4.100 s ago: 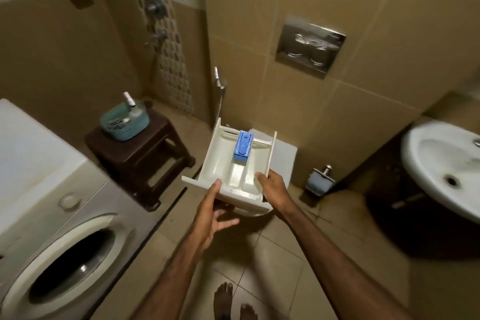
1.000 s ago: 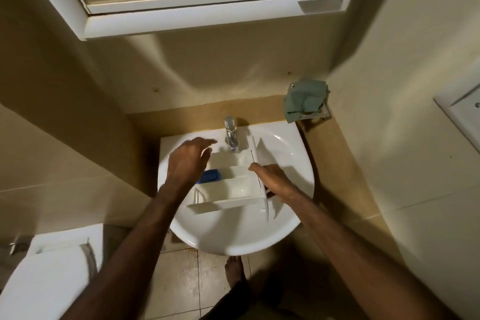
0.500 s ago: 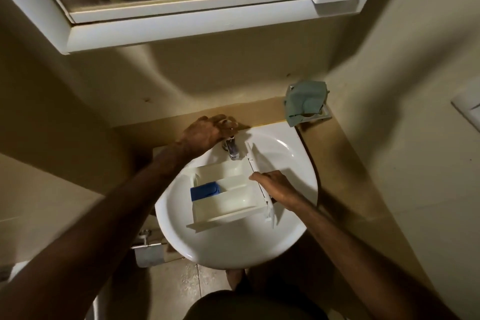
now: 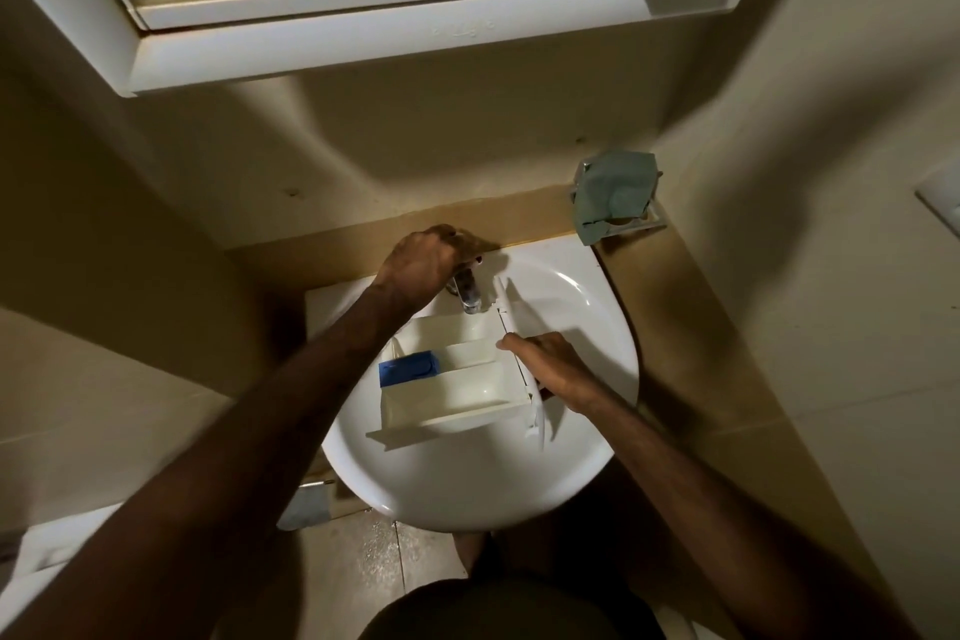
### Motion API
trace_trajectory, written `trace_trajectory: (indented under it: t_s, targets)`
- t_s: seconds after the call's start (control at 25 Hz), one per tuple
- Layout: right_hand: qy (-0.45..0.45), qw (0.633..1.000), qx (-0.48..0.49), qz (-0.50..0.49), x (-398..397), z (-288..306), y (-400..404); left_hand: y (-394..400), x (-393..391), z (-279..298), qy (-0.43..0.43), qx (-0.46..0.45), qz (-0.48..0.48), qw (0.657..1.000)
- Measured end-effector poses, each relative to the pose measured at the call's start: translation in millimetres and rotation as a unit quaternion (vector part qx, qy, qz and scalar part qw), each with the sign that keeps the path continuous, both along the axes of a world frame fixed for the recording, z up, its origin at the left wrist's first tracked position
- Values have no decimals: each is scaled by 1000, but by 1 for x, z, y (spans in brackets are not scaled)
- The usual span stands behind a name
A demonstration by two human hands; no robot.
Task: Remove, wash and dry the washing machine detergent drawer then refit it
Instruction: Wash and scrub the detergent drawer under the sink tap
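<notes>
Drawer [image 4: 457, 395] in one sink [image 4: 483, 483], right hand [image 4: 550, 369] gripping, left hand [image 4: 423, 263] on tap [image 4: 469, 294]

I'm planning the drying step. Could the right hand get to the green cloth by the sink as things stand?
Probably not at once: the right hand is gripping the drawer front panel over the sink. Nothing stands between it and the green cloth beyond the rim, though.

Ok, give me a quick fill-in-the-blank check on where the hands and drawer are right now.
1. The drawer sits in the ____.
2. The left hand is on the ____.
3. The right hand holds the drawer's ____ panel.
4. The insert in the drawer is ____ in colour.

Missing words: sink; tap; front; blue
</notes>
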State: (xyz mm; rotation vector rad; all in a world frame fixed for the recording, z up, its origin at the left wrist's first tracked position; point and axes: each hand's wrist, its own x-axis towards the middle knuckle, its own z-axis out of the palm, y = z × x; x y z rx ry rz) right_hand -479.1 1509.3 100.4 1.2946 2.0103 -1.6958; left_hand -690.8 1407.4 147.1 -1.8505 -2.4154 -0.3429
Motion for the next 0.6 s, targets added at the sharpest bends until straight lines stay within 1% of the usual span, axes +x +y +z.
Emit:
trace_trajectory:
  t_s: [0.2, 0.36, 0.4, 0.48, 0.52, 0.56, 0.6]
  targets:
    - [-4, 1000, 6, 11, 0, 4, -1, 5, 5, 0, 0, 8, 37, 999]
    - [5, 1000, 2, 15, 0, 6, -2, 5, 8, -5, -5, 25, 33, 999]
    - [5, 1000, 4, 17, 0, 7, -2, 5, 7, -6, -1, 29, 33, 999]
    - [3, 1000, 14, 18, 0, 7, -2, 3, 6, -6, 33, 21, 28, 999]
    - [2, 1000, 21, 21, 0, 6, -1, 1, 8, -9, 32, 33, 41, 998]
    - [0, 999, 28, 25, 1, 5, -1, -6, 15, -12, 1, 70, 78, 995]
    - [-3, 999, 32, 29, 1, 4, -1, -16, 28, -18, -48, 121, 148, 980]
